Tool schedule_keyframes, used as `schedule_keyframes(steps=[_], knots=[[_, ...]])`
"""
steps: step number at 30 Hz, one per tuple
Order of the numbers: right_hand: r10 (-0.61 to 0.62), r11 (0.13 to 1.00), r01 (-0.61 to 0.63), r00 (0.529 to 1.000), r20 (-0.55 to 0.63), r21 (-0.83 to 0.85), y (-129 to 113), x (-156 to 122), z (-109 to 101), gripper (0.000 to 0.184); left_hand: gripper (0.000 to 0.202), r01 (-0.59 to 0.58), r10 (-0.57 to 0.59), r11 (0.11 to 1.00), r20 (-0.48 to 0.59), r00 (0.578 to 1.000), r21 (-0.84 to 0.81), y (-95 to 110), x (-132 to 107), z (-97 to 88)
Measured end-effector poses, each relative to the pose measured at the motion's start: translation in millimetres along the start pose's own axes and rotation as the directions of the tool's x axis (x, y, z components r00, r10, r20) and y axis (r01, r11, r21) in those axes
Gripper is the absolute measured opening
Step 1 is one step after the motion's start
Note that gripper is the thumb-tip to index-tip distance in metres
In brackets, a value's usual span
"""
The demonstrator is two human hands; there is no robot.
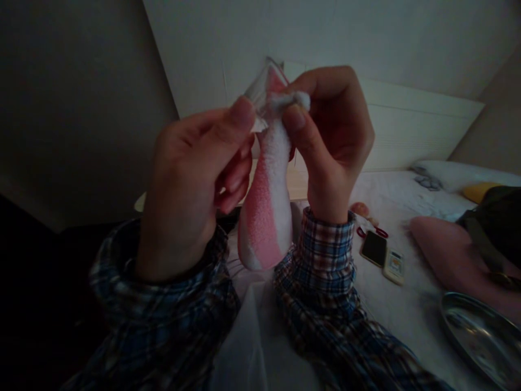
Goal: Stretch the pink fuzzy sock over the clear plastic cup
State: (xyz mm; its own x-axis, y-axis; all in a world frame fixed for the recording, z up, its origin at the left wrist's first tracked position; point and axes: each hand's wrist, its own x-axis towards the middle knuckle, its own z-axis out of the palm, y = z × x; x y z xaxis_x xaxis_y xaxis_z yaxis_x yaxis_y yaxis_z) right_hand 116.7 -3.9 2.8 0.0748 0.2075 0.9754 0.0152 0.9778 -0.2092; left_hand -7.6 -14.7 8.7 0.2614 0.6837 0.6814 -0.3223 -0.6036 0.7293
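A pink-and-white pouch (266,212) with a fuzzy or grainy look hangs upright before me, bulging and rounded at the bottom, narrow at the neck. My left hand (195,163) pinches a clear, film-like edge at the pouch's top between thumb and curled fingers. On the other side, my right hand (336,136) grips the gathered white part of the neck between thumb and forefinger, and a small white end (302,100) sticks out there. Above the fingers the see-through top (271,73) rises to a point. What fills the pouch, I cannot tell.
Right of my hands, a dark-screened phone (374,248), a pale device (394,266) and red-handled scissors (381,232) lie on the white bedding (401,206). A shiny metal tray (484,336) and a pink cushion-like thing (451,255) are at the right. Translucent plastic (248,336) lies in front.
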Motion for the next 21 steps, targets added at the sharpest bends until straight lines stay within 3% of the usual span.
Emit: schedule_keyframes(steps=[4, 6, 13, 15, 18, 21], knots=[[-0.024, 0.999, 0.023, 1.000, 0.020, 0.022, -1.1, -1.1, -1.3, 0.009, 0.032, 0.277, -0.239, 0.933, 0.180, 0.954, -0.231, 3.9, 3.9, -2.9], [-0.022, 1.000, 0.021, 0.999, 0.024, 0.019, -1.8, -1.2, -2.2, 0.009, 0.035, 0.313, -0.269, 0.922, 0.206, 0.941, -0.228, 4.2, 4.4, -3.6], [0.019, 1.000, -0.019, 1.000, -0.011, -0.007, 0.4, 0.6, -3.5, 0.006, 0.015, 0.033, -0.034, 0.999, 0.035, 0.999, 0.037, -2.8, 1.4, 0.2], [0.021, 1.000, -0.021, 1.000, -0.015, 0.007, 0.9, 0.9, -2.2, 0.007, 0.010, -0.078, 0.084, 0.989, -0.040, 0.996, 0.126, -3.8, 0.9, 0.8], [0.040, 0.999, -0.040, 0.999, -0.016, -0.008, 0.0, 0.4, 0.4, 0.007, 0.010, -0.214, 0.253, 0.944, -0.134, 0.958, 0.249, -3.8, -0.6, 0.4], [0.025, 0.999, -0.026, 0.999, -0.027, -0.030, -2.0, -0.7, 2.2, 0.007, 0.011, -0.176, 0.209, 0.959, -0.134, 0.969, 0.221, -1.9, -3.6, 0.4]])
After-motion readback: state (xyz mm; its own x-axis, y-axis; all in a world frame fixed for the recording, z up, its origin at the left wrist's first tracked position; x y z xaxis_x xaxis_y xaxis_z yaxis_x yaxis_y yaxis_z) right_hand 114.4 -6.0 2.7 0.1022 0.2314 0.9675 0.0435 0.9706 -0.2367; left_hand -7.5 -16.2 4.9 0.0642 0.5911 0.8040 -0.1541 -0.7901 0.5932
